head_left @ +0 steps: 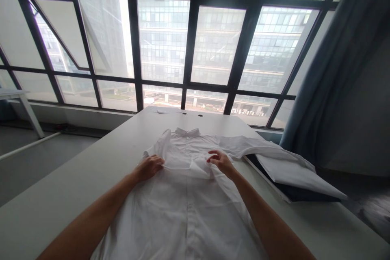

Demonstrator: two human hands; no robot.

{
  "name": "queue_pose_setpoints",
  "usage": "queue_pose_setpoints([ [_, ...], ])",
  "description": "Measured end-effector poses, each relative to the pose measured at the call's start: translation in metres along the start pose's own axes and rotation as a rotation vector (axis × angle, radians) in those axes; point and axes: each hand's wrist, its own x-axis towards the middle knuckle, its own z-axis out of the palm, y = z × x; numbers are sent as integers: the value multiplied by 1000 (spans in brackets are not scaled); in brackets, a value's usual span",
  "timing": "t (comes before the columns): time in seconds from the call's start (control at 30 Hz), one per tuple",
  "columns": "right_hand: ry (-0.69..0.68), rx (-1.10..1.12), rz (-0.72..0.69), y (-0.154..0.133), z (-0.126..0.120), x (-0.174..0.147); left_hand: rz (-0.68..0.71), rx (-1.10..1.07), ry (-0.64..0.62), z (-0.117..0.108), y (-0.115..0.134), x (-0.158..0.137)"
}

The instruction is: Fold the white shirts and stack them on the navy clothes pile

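A white button-up shirt point(170, 207) lies front side up on the table, its collar point(187, 132) toward the far end and its button strip running down the middle. My left hand point(151, 166) is closed on the cloth at the shirt's left side, below the shoulder, where a fold crosses the chest. Over the opposite side of the chest, my right hand point(222, 162) has its fingers apart and slightly curled, just above a raised bit of cloth. The shirt's right sleeve point(243, 143) stretches out toward a pile of folded clothes.
At the right of the white table point(100, 166) lies a pile of folded clothes, white cloth point(292, 174) over dark cloth point(304, 193). Beyond the table stand black-framed windows point(164, 40). A blue-grey curtain point(319, 77) hangs at right; another white table point(27, 109) stands at left.
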Motion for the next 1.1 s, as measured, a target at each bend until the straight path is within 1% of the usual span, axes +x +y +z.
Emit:
queue_pose_setpoints([
  [0.03, -4, -54, 27, 1, 1, -1, 14, -9, -2, 0, 0, 0],
  [0.1, 34, -248, 49, 5, 6, -3, 40, -28, -3, 0, -1, 0],
  [0.17, 81, -467, 16, 9, 14, -5, 52, -38, 2, 0, -1, 0],
  [0.23, 87, -557, -15, 12, 21, -4, 51, -35, 8, 0, -1, 1],
  [0.3, 93, -483, -10, 11, 25, -2, 56, -27, 14, 1, -1, 1],
  [0.37, 141, -295, -16, 4, 21, 1, 66, -18, 20, 1, -1, 0],
  [0.43, 179, -58, -50, -10, 7, 0, 66, -7, 19, 2, -1, 0],
  [0.47, 163, 51, -69, -19, -3, -3, 60, -3, 15, 2, -1, 0],
  [0.5, 116, 137, -80, -28, -15, -7, 53, -2, 9, 1, -1, 1],
  [0.57, -100, 209, -48, -46, -40, -18, 38, -12, -6, 1, 0, 0],
  [0.63, -319, 176, 44, -58, -57, -31, 26, -22, -18, 0, 2, 0],
  [0.7, -461, 88, 124, -62, -60, -44, 14, -20, -21, -1, 5, -1],
  [0.73, -488, 14, 147, -63, -57, -50, 10, -15, -21, -1, 5, -2],
  [0.8, -483, -184, 161, -61, -47, -62, 7, -11, -35, -3, 5, -2],
  [0.87, -480, -376, 176, -59, -35, -76, 3, -27, -79, -6, 1, 1],
  [0.93, -543, -520, 213, -59, -26, -91, -34, -51, -143, -8, -4, 10],
  [1.0, -617, -615, 242, -61, -19, -106, -129, -30, -182, -9, -12, 26],
  [1.03, -640, -640, 245, -61, -16, -113, -181, 7, -180, -9, -16, 36],
  [1.1, -647, -603, 262, -61, -12, -122, -263, 117, -151, -8, -25, 58],
])
